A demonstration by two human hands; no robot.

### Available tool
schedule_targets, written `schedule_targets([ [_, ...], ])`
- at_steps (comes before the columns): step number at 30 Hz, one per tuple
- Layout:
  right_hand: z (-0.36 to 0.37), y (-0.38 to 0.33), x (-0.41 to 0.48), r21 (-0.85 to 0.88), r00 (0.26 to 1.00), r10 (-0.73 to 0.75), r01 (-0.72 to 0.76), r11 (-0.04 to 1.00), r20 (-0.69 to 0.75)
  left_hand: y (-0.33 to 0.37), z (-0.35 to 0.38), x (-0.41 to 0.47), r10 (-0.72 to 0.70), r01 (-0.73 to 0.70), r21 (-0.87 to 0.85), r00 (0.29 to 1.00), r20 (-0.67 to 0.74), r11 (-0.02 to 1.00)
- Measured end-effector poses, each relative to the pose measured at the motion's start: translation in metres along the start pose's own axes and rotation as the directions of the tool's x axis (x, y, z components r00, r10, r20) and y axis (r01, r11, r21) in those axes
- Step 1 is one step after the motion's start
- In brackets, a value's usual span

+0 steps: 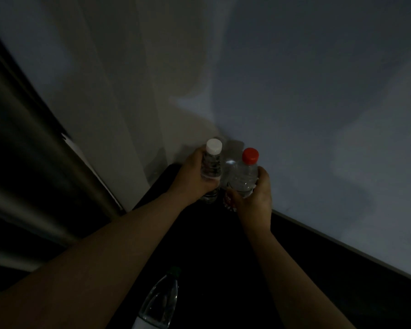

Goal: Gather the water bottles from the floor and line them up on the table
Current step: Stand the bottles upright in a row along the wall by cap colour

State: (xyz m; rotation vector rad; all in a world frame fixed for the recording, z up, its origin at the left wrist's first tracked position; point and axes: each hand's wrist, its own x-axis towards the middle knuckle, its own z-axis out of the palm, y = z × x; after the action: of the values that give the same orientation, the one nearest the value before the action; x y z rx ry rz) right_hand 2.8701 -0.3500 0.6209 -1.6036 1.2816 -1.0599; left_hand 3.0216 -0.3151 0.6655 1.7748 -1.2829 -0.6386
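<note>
Indoor room, dimly lit. It reads as a plain domestic or office interior; which of the two cannot be told.

Evidence: smooth, pale grey-white walls [318, 91] close in around a narrow stretch of floor [211, 245], which is dark, almost black. A lighter strip [342, 249] runs along the foot of the right-hand wall, like a skirting board. At the left edge stands a tall dark band [22, 150], blurred; it could be a door frame or a curtain. Soft, broad shadows lie across the walls. One clear plastic bottle [159, 302] with a dark green cap lies on the floor.
</note>
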Motion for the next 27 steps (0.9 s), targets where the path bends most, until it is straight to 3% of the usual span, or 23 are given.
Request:
schedule_targets([
  [3, -0.008, -0.003, -0.010, -0.020, 0.999, 0.039, -0.039, 0.999, 0.010, -0.002, -0.003, -0.011, -0.025, 0.026, 0.021, 1.000, -0.006, 0.999],
  [6, -0.024, -0.007, -0.036, -0.213, 0.995, 0.086, -0.096, 0.972, -0.056, -0.011, -0.011, -0.031, -0.100, 0.103, 0.098, 0.994, -0.042, 0.990],
  [9, -0.043, -0.017, -0.070, -0.361, 1.000, 0.017, -0.023, 0.932, -0.021, -0.013, -0.021, -0.066, -0.165, 0.166, 0.097, 0.986, -0.009, 0.981],
  [12, -0.059, -0.034, -0.104, -0.426, 0.999, 0.022, 0.000, 0.905, 0.046, -0.003, -0.033, -0.114, -0.127, 0.122, 0.125, 0.991, 0.034, 0.985],
  [17, -0.083, -0.066, -0.175, -0.450, 0.990, 0.037, 0.029, 0.893, 0.136, 0.027, -0.052, -0.205, -0.077, 0.050, 0.147, 0.979, 0.189, 0.988],
  [27, -0.131, -0.093, -0.319, -0.503, 0.987, -0.011, 0.090, 0.859, 0.157, 0.062, -0.064, -0.349, -0.036, 0.007, 0.125, 0.973, 0.226, 0.992],
])
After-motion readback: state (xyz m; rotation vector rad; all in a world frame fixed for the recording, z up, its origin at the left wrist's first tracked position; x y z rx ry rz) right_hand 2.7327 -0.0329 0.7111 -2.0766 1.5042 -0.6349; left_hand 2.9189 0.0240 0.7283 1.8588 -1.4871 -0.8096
